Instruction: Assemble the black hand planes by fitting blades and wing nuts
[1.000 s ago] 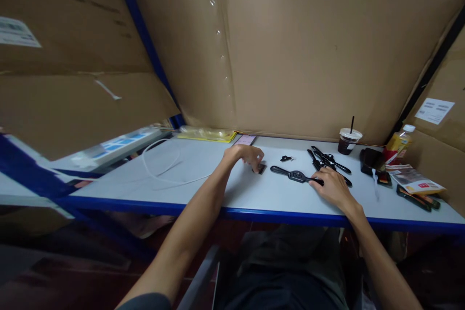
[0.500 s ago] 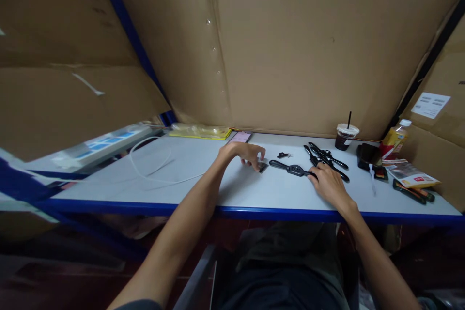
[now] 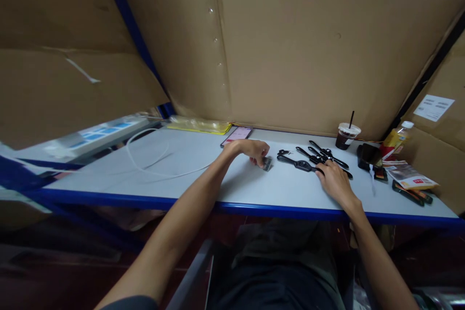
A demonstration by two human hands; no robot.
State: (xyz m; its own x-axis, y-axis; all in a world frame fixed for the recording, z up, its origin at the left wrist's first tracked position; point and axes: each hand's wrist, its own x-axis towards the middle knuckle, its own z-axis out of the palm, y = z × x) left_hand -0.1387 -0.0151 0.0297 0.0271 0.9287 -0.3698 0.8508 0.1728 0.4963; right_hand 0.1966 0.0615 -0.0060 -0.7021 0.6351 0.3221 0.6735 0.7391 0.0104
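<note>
My left hand [image 3: 258, 152] is bent down at the wrist, its fingers drawn together on a small flat metal blade [image 3: 268, 163] at the tabletop. To its right lies a black spokeshave [image 3: 302, 165] with two long handles. My right hand [image 3: 331, 174] has its fingers on that spokeshave's right handle, and its palm is turned down. Just behind the spokeshave is a small black cap [image 3: 284, 152] with a tiny screw beside it. More black spokeshaves [image 3: 329, 154] lie crossed behind my right hand, which partly covers them.
A phone [image 3: 237, 135] and a yellow plastic-wrapped packet [image 3: 199, 125] lie along the back. On the right stand a lidded drink cup [image 3: 348, 136] and a bottle [image 3: 397, 139], with a pouch [image 3: 410, 174] before them. A white cable [image 3: 163, 173] loops across the left.
My left fingers have closed down onto the blade, and more of it shows. My right hand stays on the spokeshave handle. The camera view has shifted slightly.
</note>
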